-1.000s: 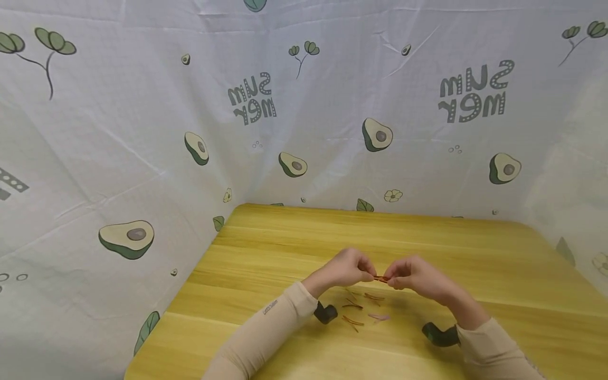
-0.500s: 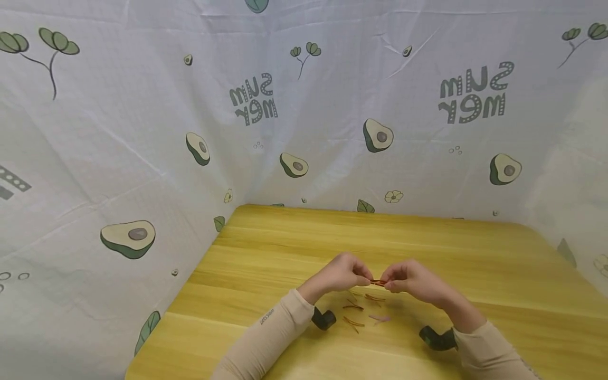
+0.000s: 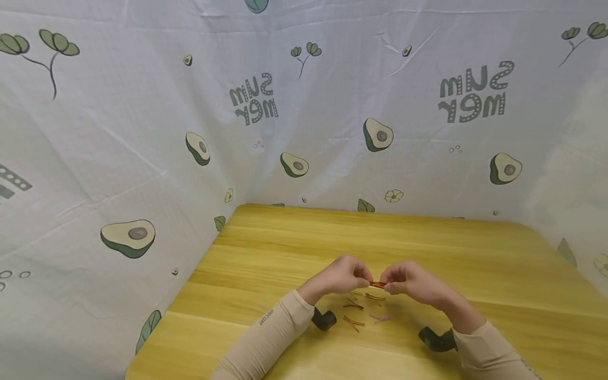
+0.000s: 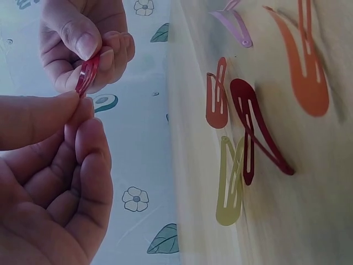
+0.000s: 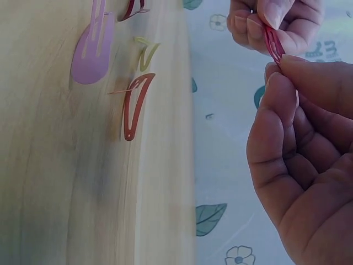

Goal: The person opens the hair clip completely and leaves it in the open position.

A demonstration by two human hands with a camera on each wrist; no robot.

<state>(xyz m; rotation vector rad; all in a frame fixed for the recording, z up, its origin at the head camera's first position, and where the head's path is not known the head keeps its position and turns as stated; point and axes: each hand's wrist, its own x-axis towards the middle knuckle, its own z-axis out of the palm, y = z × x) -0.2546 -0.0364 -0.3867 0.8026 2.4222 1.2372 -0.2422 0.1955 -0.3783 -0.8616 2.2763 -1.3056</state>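
A red snap hair clip [image 4: 87,74] is held above the table between both hands. My left hand [image 3: 341,275] pinches one end between thumb and fingers; my right hand [image 3: 414,283] pinches the other, so both ends are partly covered. Below them several opened snap clips lie on the wood: an orange one [image 4: 310,91], a dark red one [image 4: 262,130], a yellow-green one [image 4: 228,207], an orange-red one [image 4: 217,113] and a lilac one [image 5: 92,55]. None of these loose clips is touched by either hand.
The yellow wooden table [image 3: 294,237] spreads around the clips. A white curtain [image 3: 332,105] printed with avocados stands behind and along the sides. Dark curved devices [image 3: 325,320] show under both wrists.
Both hands, still pinching the red hair clip, have come slightly lower and nearer in the head view. The clips on the table look unmoved.
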